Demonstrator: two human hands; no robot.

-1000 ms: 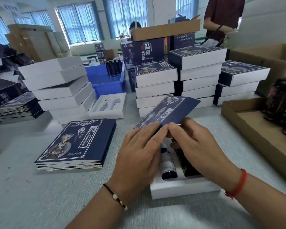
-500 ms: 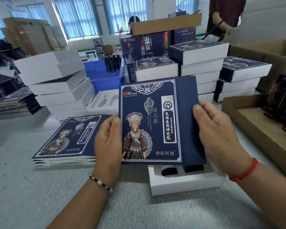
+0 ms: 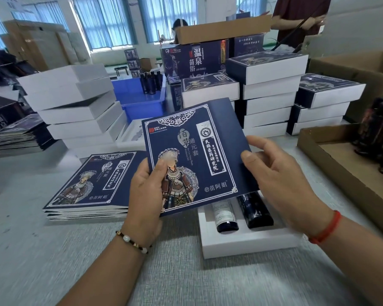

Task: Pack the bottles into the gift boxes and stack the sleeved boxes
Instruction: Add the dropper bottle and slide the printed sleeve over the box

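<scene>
While both hands hold it, flat blue sleeve hangs tilted above white box.
Left hand pinches the lower left corner, thumb on top; right hand grips the right edge. 2 bottles lie in the box.

The held sleeve hides the upper halves of both bottles in the white box.

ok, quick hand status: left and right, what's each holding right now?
Left hand: pinches the blue sleeve at its lower left corner, thumb on the printed face.
Right hand: grips the same sleeve at its right edge.
</scene>
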